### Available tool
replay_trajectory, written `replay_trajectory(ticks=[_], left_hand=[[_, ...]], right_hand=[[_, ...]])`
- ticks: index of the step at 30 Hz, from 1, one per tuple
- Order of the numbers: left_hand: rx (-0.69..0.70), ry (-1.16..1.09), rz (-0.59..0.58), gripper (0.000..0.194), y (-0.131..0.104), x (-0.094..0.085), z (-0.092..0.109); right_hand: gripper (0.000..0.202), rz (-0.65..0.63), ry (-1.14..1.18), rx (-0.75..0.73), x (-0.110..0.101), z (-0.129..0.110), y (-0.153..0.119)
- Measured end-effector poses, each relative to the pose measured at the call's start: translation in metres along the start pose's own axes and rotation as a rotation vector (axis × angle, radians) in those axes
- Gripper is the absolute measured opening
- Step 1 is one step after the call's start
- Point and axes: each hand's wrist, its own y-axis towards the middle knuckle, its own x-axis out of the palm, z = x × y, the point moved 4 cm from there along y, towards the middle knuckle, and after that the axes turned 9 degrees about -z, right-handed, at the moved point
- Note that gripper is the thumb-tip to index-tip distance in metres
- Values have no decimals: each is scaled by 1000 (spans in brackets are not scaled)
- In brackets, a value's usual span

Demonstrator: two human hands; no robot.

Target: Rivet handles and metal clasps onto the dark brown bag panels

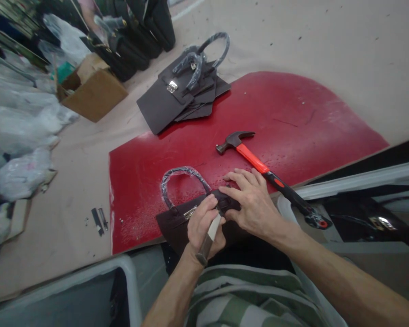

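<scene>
A dark bag panel [177,222] with a metal clasp and a plastic-wrapped handle [186,170] lies at the front edge of a red mat [139,181]. My left hand [206,222] is closed around a metal bar tool [210,238] with a whitish side, slanting over the panel. Beside it, my right hand [254,204] pinches the panel's dark leather between thumb and forefinger, its other fingers resting spread on the mat. The tool's far end is hidden by my fingers. Just beyond my right hand lies a claw hammer [252,156] with a red and black handle.
Several similar bag panels [167,102] are stacked at the mat's far edge. A cardboard box [95,91], black bags [157,27] and plastic wrapping [20,118] occupy the left. Small metal pieces [97,221] lie left of the mat. A grey bin [131,277] stands below the table edge.
</scene>
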Motion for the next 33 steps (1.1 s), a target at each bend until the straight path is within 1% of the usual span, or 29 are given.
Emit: replay_trajectory(ticks=[3,6,11,16,20,23,25,29,33], left_hand=[[4,-21,5,21,-4,2,-2],[4,-25,-11,19,-5,2,-4],[-46,-16,-10,14,2,0,-3],[-106,2,-93,13,10,-2,-4],[-123,-40,-111,11,12,-3,-8],[-103,-56,-121,12,14,-2,-9],[-82,-36,-105,11,14,-2,-8],[-46,10,-39,12,9,-2,-3],[-6,-6,0,14,3,-1,-1]], right_hand=[[48,-2,2,5,1,1,0],[47,-14,7,17,2,1,1],[47,-14,10,17,1,0,2],[48,-27,16,15,1,1,1],[50,-21,11,7,0,1,2],[49,-20,10,3,-1,1,1],[49,-17,9,2,-1,0,1],[48,-12,-15,-10,-2,-1,0],[46,-14,-26,-14,0,-1,0]])
